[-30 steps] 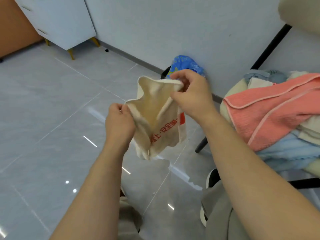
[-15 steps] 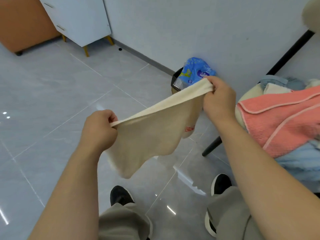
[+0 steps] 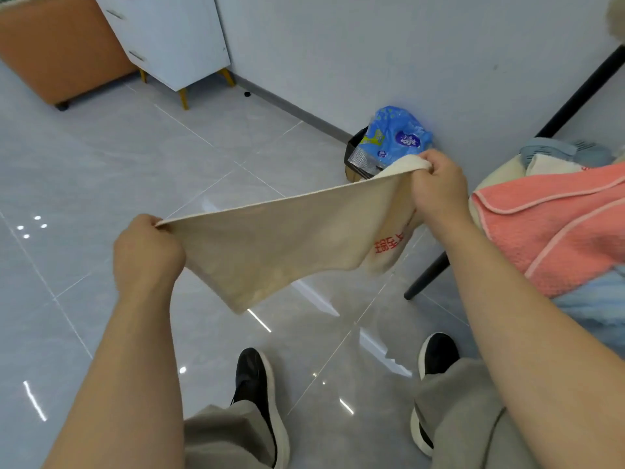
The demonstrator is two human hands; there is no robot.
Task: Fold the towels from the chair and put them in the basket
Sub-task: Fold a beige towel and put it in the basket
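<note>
A cream towel (image 3: 270, 245) with red lettering is stretched taut in the air between my hands. My left hand (image 3: 147, 252) pinches its near-left corner. My right hand (image 3: 439, 187) grips the far-right corner, higher and further away. The towel's lower edge hangs loose over the floor. On the right, the chair (image 3: 429, 275) carries a heap of towels: a coral pink towel (image 3: 554, 228) on top, a light blue towel (image 3: 592, 306) beneath, and grey-blue and cream ones behind. No basket for towels is recognisable.
A small black bin (image 3: 355, 154) with a blue plastic pack (image 3: 395, 137) in it stands by the wall behind the towel. A white cabinet (image 3: 169, 38) and an orange-brown unit (image 3: 57, 49) stand at the far left. My two shoes are on the glossy grey tiles.
My hands have drawn apart, the left toward me and leftward, the right to the right. The bunched towel is now spread flat and taut between them.
</note>
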